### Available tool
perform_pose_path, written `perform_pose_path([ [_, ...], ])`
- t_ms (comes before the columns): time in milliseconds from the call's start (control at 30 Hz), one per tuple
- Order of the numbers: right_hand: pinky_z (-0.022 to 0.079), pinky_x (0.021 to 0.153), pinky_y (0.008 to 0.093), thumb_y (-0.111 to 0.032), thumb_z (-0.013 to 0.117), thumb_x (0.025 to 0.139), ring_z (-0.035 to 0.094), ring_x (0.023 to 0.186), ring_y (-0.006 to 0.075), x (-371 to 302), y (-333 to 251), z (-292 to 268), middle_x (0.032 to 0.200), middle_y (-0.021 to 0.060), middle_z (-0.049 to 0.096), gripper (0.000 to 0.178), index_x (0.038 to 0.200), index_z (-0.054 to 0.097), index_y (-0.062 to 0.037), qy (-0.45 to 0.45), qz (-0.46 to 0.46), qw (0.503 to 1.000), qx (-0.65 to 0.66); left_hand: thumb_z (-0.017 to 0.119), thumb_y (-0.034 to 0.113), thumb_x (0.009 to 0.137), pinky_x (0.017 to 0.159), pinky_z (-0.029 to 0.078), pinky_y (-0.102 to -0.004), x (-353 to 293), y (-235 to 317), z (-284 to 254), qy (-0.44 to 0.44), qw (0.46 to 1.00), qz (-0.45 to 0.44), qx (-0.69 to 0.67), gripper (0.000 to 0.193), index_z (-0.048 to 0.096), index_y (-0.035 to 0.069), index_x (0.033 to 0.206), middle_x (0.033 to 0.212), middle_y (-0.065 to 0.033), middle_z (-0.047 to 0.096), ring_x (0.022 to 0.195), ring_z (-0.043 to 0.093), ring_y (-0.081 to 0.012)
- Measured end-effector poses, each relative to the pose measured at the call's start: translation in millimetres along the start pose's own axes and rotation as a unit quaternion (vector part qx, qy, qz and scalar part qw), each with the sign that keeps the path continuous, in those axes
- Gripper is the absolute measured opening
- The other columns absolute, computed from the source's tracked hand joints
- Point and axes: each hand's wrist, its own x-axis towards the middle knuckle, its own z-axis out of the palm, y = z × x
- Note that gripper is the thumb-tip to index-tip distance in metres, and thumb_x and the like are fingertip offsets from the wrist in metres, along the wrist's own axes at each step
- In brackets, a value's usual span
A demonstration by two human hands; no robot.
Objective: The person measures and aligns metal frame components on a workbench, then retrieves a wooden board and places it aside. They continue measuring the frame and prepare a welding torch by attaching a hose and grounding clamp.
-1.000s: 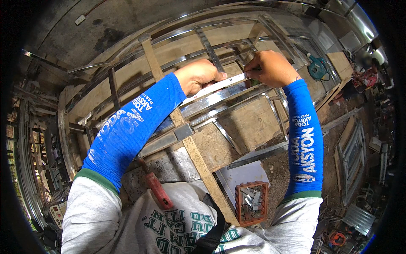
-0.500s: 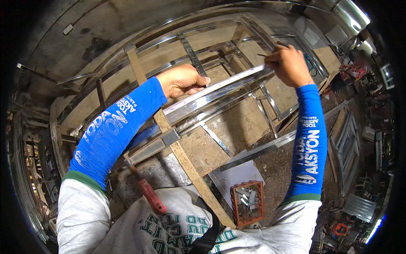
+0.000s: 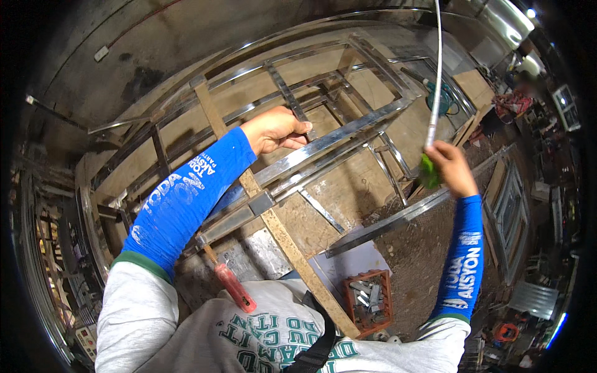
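Note:
A large frame of shiny metal tubes (image 3: 336, 140) lies before me. My left hand (image 3: 278, 129) is closed, thumb against fingers, at its near top tube beside a dark crossbar (image 3: 283, 90); whatever is between the fingertips is hidden. My right hand (image 3: 451, 166) is off to the right, apart from the frame, gripping a green tape measure (image 3: 429, 172). Its pale blade (image 3: 436, 81) sticks up past the upper edge of the view. A long bar clamp (image 3: 283, 239) with a red handle (image 3: 235, 288) crosses the frame near my body.
A red-brown plastic crate (image 3: 387, 297) with short metal pieces stands low at the front. More metal frames (image 3: 513, 211) lie on the right. A coiled teal cord (image 3: 443, 99) rests beyond the frame. Corrugated metal sheet (image 3: 530, 299) is at the far right.
My right hand has moved from the tube's far end down and right, and the tape blade now points upward instead of lying along the tube. My left hand has stayed near the same tube.

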Motion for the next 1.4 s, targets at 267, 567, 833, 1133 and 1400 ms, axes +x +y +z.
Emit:
perform_pose_path([
  [267,0.062,0.052,0.0441,-0.019,0.051,0.102,0.074,0.074,0.034,-62,-171,170,0.094,0.0167,0.069,0.023,0.11,0.063,-0.0003,-0.183,0.139,0.782,0.58,0.065,0.008,0.099,0.072,0.064,-0.0317,3,2,-9,0.01,1.0,0.014,0.002,0.014,0.065,-0.003,0.107,0.096,-0.0112,0.071,0.079,0.071,-0.0178],
  [567,0.065,0.059,0.0372,-0.024,0.04,0.106,0.075,0.077,0.032,-30,-176,219,0.098,0.0201,0.072,0.034,0.118,0.06,0.001,-0.153,0.199,0.811,0.529,0.064,0.009,0.1,0.063,0.059,-0.0287,5,4,-10,-0.027,1.0,0.005,0.0,0.015,0.065,-0.006,0.103,0.088,-0.012,0.069,0.071,0.067,-0.0174],
  [833,0.065,0.058,0.0363,-0.033,0.034,0.11,0.075,0.073,0.0324,-28,-177,233,0.093,0.0232,0.071,0.048,0.12,0.057,0.0082,-0.122,0.225,0.844,0.47,0.069,0.017,0.098,0.065,0.053,-0.0334,-5,7,-5,-0.003,0.99,0.02,0.142,0.015,0.07,0.002,0.096,0.085,-0.0076,0.071,0.072,0.066,-0.0168],
  [1133,0.063,0.055,0.0383,-0.027,0.043,0.107,0.074,0.069,0.0314,-23,-178,235,0.09,0.0223,0.07,0.04,0.113,0.06,0.0092,-0.087,0.242,0.843,0.472,0.072,0.023,0.096,0.061,0.052,-0.0308,1,4,-9,-0.031,0.991,0.03,0.125,0.022,0.071,0.001,0.092,0.081,-0.0082,0.073,0.066,0.067,-0.0157],
  [1400,0.062,0.055,0.0375,-0.022,0.043,0.105,0.074,0.068,0.0308,-24,-176,235,0.088,0.0223,0.071,0.035,0.112,0.061,0.0078,-0.076,0.231,0.846,0.475,0.072,0.021,0.095,0.059,0.051,-0.0306,0,2,-7,-0.016,0.991,0.044,0.122,0.019,0.071,0.002,0.09,0.079,-0.0065,0.071,0.065,0.065,-0.0147],
])
